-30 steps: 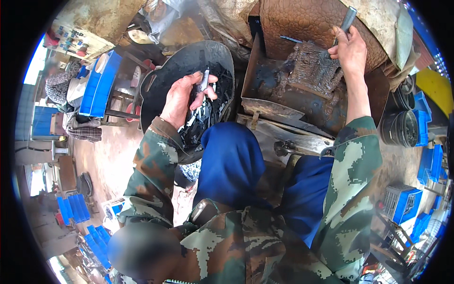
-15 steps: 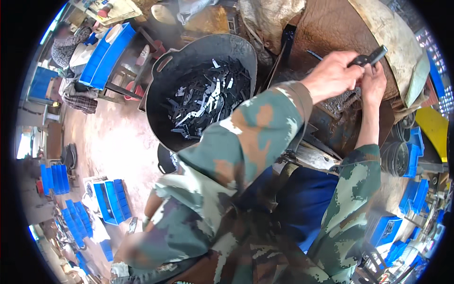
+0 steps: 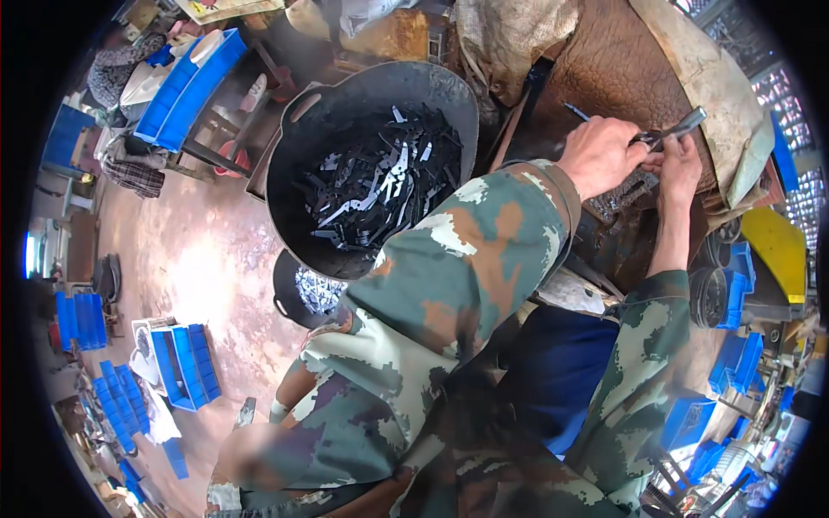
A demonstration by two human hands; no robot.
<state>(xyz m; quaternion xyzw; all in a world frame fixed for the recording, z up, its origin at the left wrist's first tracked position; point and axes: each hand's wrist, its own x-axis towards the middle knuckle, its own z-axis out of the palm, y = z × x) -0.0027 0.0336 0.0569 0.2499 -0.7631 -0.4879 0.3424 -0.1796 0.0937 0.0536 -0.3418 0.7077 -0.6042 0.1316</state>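
Observation:
My left hand (image 3: 600, 155) reaches across to the right, its fingers closed on a dark, narrow metal piece (image 3: 685, 123). Its rounded end sticks out to the upper right. Close beside it, my right hand (image 3: 680, 166) has its fingers pressed against the same piece from below; the exact kind of piece is hidden by the fingers. Both hands are above a dark, worn work surface (image 3: 587, 229). Just beyond my left hand lies a thin rod with a bluish tip (image 3: 576, 111). Left of my arm stands a large black tub (image 3: 289, 164) holding many flat dark and shiny metal pieces (image 3: 380, 186).
A smaller black tub (image 3: 285, 298) with small shiny parts stands below the large one. Blue bins (image 3: 190, 91) rest on a stand at the upper left, where a person sits. More blue bins (image 3: 186, 367) are on the floor. Brown sheeting (image 3: 609, 52) covers the far side.
The view has shifted slightly, showing more of the smaller tub. My hands have tilted the metal piece a little and drawn slightly lower; both still hold it.

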